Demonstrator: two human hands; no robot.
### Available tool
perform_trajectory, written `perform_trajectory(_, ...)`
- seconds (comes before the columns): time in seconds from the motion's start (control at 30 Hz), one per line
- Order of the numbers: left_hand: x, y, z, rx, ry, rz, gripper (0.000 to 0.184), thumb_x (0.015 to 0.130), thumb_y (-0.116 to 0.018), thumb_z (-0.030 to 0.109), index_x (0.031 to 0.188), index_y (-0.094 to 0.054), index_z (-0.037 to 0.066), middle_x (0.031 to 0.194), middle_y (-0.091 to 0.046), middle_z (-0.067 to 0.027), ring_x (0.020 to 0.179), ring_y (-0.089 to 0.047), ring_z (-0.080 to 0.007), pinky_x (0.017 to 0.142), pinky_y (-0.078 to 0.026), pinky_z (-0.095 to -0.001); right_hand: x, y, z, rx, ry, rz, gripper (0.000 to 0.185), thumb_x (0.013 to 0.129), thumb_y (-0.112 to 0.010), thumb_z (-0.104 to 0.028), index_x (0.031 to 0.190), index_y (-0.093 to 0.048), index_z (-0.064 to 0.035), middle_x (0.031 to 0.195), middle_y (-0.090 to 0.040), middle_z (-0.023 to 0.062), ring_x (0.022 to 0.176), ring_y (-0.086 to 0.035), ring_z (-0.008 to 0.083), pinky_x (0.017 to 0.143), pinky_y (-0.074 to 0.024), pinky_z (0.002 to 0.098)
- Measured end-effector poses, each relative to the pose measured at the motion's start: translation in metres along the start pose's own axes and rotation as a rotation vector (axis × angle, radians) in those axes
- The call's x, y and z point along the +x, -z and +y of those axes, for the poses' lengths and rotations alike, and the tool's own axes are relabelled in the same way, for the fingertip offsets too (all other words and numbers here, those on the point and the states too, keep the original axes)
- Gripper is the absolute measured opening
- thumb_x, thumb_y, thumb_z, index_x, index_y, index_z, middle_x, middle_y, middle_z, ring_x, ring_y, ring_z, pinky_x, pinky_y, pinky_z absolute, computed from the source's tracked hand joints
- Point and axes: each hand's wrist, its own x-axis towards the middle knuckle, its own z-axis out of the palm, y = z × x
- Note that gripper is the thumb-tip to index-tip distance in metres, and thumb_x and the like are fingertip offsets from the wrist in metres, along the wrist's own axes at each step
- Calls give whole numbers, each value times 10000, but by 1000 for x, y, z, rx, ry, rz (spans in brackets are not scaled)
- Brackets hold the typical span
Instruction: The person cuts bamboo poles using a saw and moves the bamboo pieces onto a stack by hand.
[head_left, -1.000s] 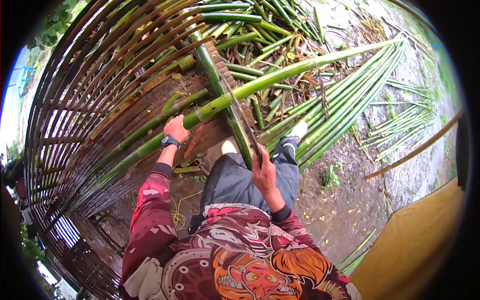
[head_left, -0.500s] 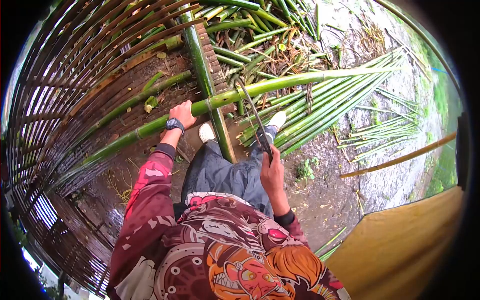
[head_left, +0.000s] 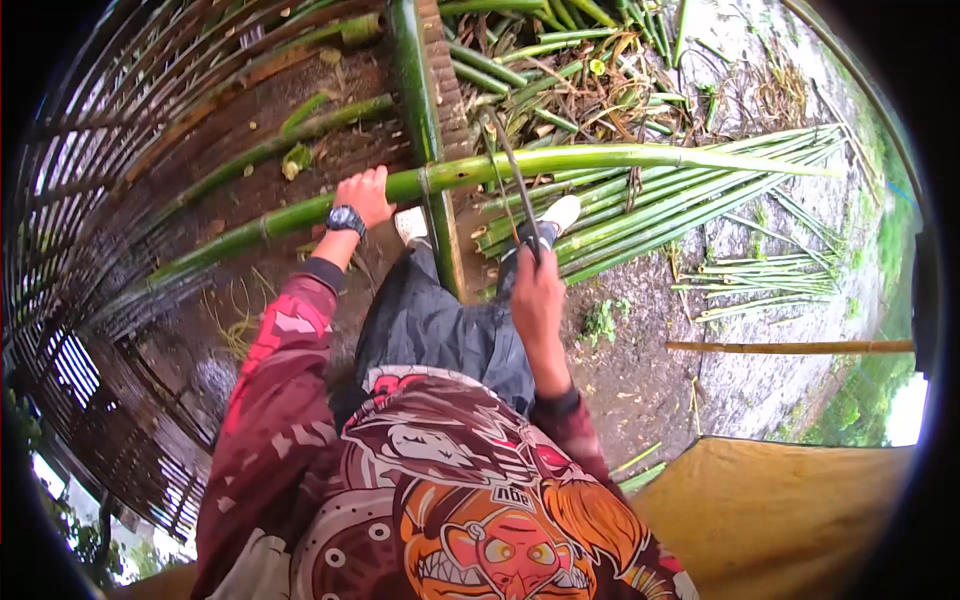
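A long green bamboo pole (head_left: 540, 163) lies crosswise over a thicker bamboo rail (head_left: 418, 90). My left hand (head_left: 366, 197), with a watch at the wrist, is closed around the pole just left of where it crosses the rail. In my right hand (head_left: 540, 295) is the handle of a narrow, dark-framed bow saw (head_left: 522, 190). The saw stands across the pole to the right of the rail, its far end beyond the pole. Whether its blade has cut into the bamboo cannot be made out.
Cut bamboo poles (head_left: 640, 215) lie fanned out at the right, with a smaller bundle (head_left: 765, 272) beyond. Bamboo pieces and dry husks (head_left: 600, 85) are heaped ahead. A slatted bamboo structure (head_left: 110, 170) curves along the left. A yellow-brown tarp (head_left: 800, 500) hangs at lower right.
My right hand has pushed the saw forward, away from my body, across the pole. My left hand keeps its hold on the pole. The whole view has shifted slightly.
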Motion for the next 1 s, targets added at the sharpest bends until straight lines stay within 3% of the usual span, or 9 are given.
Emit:
perform_trajectory(0.13,7,1,-3,4,0,-78,567,701,-860,359,1110,-592,71,1004,-731,-152,915,-728,-347,778,-599,-480,-23,30,-23,237,-294,-28,229,1095,-446,-188,1128,-619,-42,813,-645,219,755,-655,451,638,-482,527)
perform_trajectory(0.2,6,-12,-9,7,-82,101,557,708,-857,368,1097,-589,74,1000,-730,-154,907,-729,-352,770,-602,-484,34,-29,9,106,-100,-13,231,1095,-463,-233,1120,-589,-42,783,-645,254,746,-645,484,616,-473,545)
perform_trajectory(0.3,11,4,-5,5,-9,-123,541,726,-833,370,1097,-574,73,992,-731,-173,901,-732,-384,777,-605,-498,110,-63,5,198,-41,37,217,1083,-509,-239,1062,-546,-26,837,-653,318,762,-646,517,580,-470,563)
perform_trajectory(0.6,30,18,-10,-34,-2,-357,516,725,-783,408,1076,-635,60,1027,-753,-209,963,-732,-400,831,-601,-494,-18,38,-18,264,-253,-33,217,1070,-524,-205,1158,-613,-28,771,-599,244,678,-636,439,583,-464,476)
perform_trajectory(0.7,21,28,0,-100,-45,-487,539,684,-763,396,1091,-658,58,1059,-736,-230,996,-716,-410,875,-586,-520,7,-21,37,-48,14,-47,169,1083,-489,-191,1117,-568,-45,858,-655,286,765,-654,493,603,-481,527)
perform_trajectory(0.77,49,37,-19,-102,-65,-316,589,673,-769,372,1154,-634,61,1145,-698,-211,1085,-676,-385,924,-560,-524,66,-41,28,-67,205,118,157,1082,-502,-187,1089,-558,-40,838,-647,291,750,-648,497,585,-466,533)
perform_trajectory(0.83,20,34,-6,-15,-98,-172,701,680,-815,329,1280,-562,69,1287,-593,-155,1227,-560,-333,1033,-479,-483,38,-34,18,244,-68,102,178,1080,-531,-212,1067,-545,-35,773,-631,294,714,-639,505,555,-444,541)
perform_trajectory(0.87,2,25,-7,11,-176,118,762,667,-856,308,1327,-554,78,1280,-589,-131,1219,-536,-317,1043,-445,-470,38,-34,15,252,-52,98,208,1078,-550,-239,1048,-537,-34,708,-616,283,679,-627,512,533,-428,551)
perform_trajectory(1.0,-14,-4,3,196,-38,344,693,676,-865,269,1293,-593,107,1226,-632,-107,1156,-590,-294,978,-483,-465,50,-28,4,249,-159,54,214,1080,-547,-242,1041,-537,-31,694,-616,269,671,-633,501,525,-429,542)
